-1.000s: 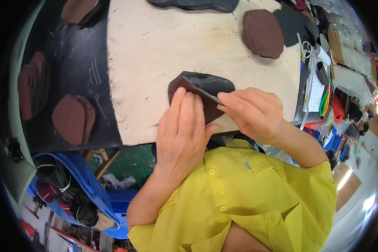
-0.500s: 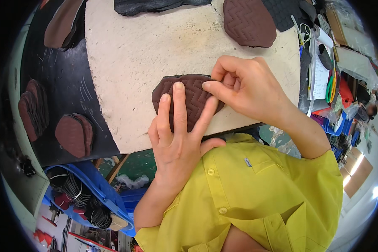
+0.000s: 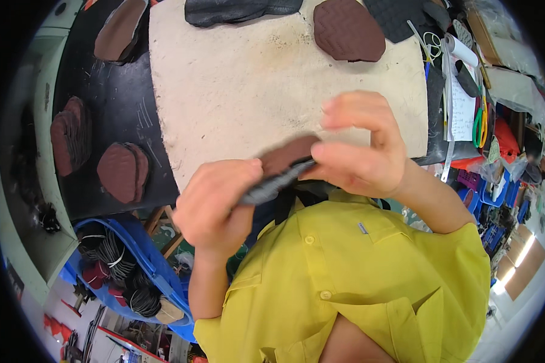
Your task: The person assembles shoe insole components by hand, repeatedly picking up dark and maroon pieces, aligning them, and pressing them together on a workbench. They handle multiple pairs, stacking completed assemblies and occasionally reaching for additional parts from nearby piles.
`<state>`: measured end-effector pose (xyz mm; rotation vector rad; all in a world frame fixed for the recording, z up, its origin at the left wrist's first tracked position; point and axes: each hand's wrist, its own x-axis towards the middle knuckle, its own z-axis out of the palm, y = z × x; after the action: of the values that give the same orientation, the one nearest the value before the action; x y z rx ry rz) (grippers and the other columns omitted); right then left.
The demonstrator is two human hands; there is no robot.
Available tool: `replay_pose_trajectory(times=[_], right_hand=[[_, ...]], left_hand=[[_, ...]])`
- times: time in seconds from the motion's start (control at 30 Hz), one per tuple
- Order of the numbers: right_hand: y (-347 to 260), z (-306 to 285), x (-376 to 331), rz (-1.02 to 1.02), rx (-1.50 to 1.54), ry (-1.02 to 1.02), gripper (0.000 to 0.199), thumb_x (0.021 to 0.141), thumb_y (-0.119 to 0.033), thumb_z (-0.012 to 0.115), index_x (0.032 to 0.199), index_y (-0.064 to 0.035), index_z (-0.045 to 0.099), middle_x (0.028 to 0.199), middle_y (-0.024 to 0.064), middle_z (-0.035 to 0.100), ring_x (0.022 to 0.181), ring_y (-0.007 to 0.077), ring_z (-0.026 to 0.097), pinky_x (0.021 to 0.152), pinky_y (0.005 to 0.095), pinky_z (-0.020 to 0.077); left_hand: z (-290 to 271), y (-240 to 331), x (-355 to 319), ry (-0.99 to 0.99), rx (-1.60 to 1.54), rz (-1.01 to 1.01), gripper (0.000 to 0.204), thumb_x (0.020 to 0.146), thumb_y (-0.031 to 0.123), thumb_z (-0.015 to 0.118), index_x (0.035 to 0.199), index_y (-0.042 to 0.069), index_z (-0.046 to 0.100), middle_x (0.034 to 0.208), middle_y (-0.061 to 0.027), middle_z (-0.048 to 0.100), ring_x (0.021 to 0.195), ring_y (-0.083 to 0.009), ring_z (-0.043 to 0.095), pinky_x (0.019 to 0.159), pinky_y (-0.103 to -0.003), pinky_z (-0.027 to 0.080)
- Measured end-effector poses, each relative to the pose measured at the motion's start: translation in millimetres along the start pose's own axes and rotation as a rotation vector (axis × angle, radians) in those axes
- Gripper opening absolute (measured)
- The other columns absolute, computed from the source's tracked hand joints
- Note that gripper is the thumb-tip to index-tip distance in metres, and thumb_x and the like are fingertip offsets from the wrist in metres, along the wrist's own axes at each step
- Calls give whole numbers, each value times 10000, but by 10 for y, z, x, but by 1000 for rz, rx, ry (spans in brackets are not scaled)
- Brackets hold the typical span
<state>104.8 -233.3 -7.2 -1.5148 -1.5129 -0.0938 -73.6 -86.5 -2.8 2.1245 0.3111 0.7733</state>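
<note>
**Both hands hold a brown sole piece at the near edge of the work board**

The left hand [image 3: 215,202] and the right hand [image 3: 357,151] meet over the near edge of a pale, scuffed work board [image 3: 254,91]. Between them is a brown rubber sole piece [image 3: 284,160] with a grey underside, lifted off the board and tilted, blurred in the picture. The left hand is curled around its lower left end, fingers wrapped under the grey side. The right hand pinches the upper right end between thumb and forefinger, the other fingers raised and spread above it. The sole piece sits just above the person's chest, in front of a yellow shirt [image 3: 369,278].

At the far edge of the board lies another brown textured sole piece [image 3: 348,29], and beside it a dark grey sole [image 3: 239,11]. To the left, a black rubber sheet [image 3: 121,109] carries small stacks of brown sole pieces [image 3: 122,171], well apart from the hands. Below it a blue bin [image 3: 133,242] holds black coiled strips. On the right, beyond the board, lie white paper [image 3: 463,103] and green-handled scissors [image 3: 479,124].
</note>
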Motion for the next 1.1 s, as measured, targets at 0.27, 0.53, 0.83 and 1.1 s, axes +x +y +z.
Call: replay_pose_trajectory(times=[0.27,0.53,0.83,1.1], right_hand=[[-125,19,102,-197,-36,-183,197,743,-126,680,933,-96,723,970,4,694,904,183,660,872,389,470],[-226,25,163,-54,153,-276,296,674,-46,742,969,-65,739,922,44,728,841,197,698,786,369,487],[-329,10,237,401,417,-421,229,794,-33,734,1022,-55,746,804,114,718,679,255,692,609,311,542],[-463,196,375,623,538,-330,148,815,-46,744,961,-22,738,826,129,729,713,190,716,627,281,540]], left_hand=[[44,116,-105,103,133,371,277,594,16,728,871,32,743,856,-86,696,761,-274,684,599,-329,530],[-11,129,-170,106,-60,107,360,546,-113,671,886,-7,725,798,-116,696,690,-260,687,599,-321,541],[-91,293,-165,47,-373,-440,126,800,-9,752,919,-23,715,831,-112,712,731,-169,660,669,-265,502],[-126,321,-236,239,-519,-624,145,811,-58,740,947,-47,690,879,-76,693,792,-113,626,707,-237,489]])
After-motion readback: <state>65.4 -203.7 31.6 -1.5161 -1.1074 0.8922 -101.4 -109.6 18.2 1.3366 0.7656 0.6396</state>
